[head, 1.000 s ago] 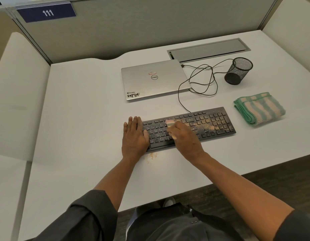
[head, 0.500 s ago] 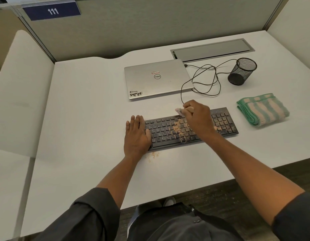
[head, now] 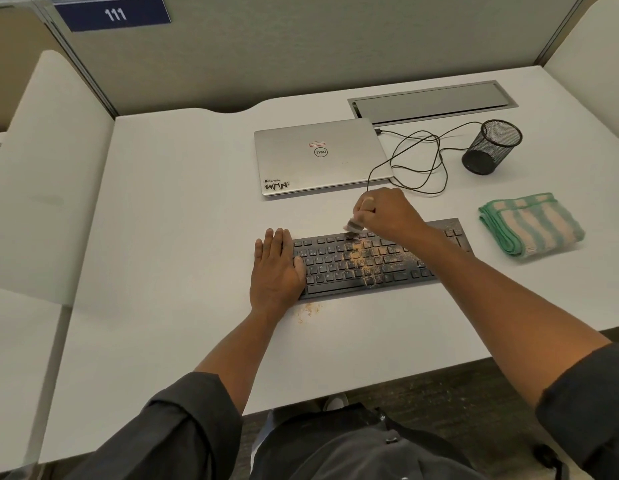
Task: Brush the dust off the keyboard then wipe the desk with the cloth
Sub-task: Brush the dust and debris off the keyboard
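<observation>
right fingers (head: pixel 365 206) clench a mostly hidden brush (head: pixel 352 226); left fingers (head: pixel 278 239) flat on keyboard (head: pixel 370 263).

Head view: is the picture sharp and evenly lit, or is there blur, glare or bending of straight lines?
Head view: light is soft and even, with no glare on the laptop; the brush in the right hand is slightly motion-blurred; the desk edges curve from wide-angle distortion; keyboard dust stays clearly visible.
</observation>
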Available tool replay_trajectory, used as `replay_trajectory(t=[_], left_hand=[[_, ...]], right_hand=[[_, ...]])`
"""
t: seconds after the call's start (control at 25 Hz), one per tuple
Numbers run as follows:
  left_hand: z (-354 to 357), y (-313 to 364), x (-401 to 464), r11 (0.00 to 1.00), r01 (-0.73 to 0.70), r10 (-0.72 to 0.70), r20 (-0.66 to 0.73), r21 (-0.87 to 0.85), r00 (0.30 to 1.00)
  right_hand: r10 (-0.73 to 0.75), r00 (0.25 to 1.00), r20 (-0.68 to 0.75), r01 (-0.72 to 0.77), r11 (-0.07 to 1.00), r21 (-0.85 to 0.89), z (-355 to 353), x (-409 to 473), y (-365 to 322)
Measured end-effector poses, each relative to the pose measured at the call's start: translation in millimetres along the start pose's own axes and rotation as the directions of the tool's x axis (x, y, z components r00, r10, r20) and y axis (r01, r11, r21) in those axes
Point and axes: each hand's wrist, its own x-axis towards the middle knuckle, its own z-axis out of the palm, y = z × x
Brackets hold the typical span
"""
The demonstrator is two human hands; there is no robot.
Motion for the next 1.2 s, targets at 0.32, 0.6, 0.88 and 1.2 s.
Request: replay_trajectory(t=[0.32, 0.6, 0.88, 1.2], left_hand=[[1, -1, 1, 1.000, -0.001, 0.001, -0.007, -0.004, 1.000], [1, -1, 0, 1.000, 0.000, 0.000, -0.002, -0.005, 1.000], [-1, 0, 0, 1.000, 0.000, 0.000, 0.011, -0.017, 1.000], [0, -1, 0, 1.000, -0.004, 0.004, 0.005, -0.012, 1.000]], right_hand=[[0.004, 0.990, 0.140, 0.003, 0.999, -0.046, -15, 4, -8], [-0.002, 0.991, 0.132, 0.010, 0.998, -0.057, -9, -10, 8], [-0.050, 0.998, 0.025, 0.050, 0.999, 0.012, -11, -20, 15], [-0.059, 0.994, -0.087, 0.057, 0.998, -0.018, -2, -26, 18]])
